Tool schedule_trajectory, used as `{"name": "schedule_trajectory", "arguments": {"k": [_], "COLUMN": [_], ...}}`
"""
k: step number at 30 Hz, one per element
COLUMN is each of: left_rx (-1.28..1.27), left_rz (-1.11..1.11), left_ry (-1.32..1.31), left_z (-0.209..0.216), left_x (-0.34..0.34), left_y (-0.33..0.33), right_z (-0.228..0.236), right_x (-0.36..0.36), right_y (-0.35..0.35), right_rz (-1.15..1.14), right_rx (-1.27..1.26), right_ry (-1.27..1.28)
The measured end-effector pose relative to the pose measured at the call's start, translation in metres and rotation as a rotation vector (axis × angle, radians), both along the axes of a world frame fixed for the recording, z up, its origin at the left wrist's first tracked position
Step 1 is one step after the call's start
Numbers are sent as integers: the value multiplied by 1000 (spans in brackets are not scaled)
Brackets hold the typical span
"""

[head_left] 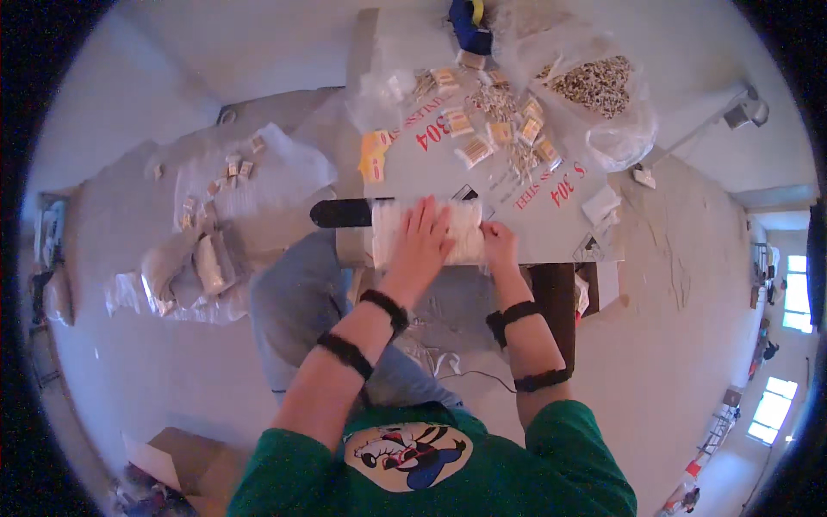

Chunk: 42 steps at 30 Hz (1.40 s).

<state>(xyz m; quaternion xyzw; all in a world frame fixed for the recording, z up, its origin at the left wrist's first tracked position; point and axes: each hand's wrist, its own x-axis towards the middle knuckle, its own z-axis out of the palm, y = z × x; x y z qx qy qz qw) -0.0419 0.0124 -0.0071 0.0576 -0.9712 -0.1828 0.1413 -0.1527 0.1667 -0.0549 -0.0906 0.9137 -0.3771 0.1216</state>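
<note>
A flat white packet (465, 234), seemingly wrapped in clear plastic, lies at the near edge of the table in front of me. My left hand (422, 234) rests flat on it with the fingers stretched out. At the packet's right end, my right hand (500, 246) is closed, its thumb and fingers pinching the edge. What exactly sits between those fingertips is too small to make out beyond the wrapping. A black rounded strip (340, 214) sticks out to the left of the packet.
Small labelled packets (500, 133) and loose small pieces lie on the table's printed covering (405, 172). A clear bag of mixed pieces (594, 86) is at the far right. Yellow labels (373, 155) and a blue tape dispenser (469, 30) lie beyond. Plastic bags (211, 263) are left.
</note>
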Motion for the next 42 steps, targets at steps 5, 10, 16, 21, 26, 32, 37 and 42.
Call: {"name": "schedule_trajectory", "arguments": {"k": [5, 10, 16, 21, 26, 32, 37, 42], "left_rx": [-46, -87, -19, -45, -15, -155, -49, -51], "left_rz": [65, 29, -17, -156, -130, -219, -94, -200], "left_ry": [-62, -16, -30, -213, -338, -178, -129, -239], "left_z": [-4, 4, 3, 18, 17, 13, 27, 10], "left_x": [5, 1, -19, -2, -14, 2, -16, -31], "left_y": [3, 3, 5, 4, -3, 6, 19, 16], "right_z": [17, 10, -19, -13, 4, 0, -9, -4], "right_x": [8, 13, 8, 10, 9, 13, 11, 6], "right_y": [-9, -3, 1, 0, -9, -6, 0, -3], "right_rz": [6, -13, -7, -24, 11, -32, 68, 17], "right_rx": [0, -44, -18, -65, 20, -107, -56, -96], "right_ry": [79, -12, 86, 37, -37, -6, 24, -5]}}
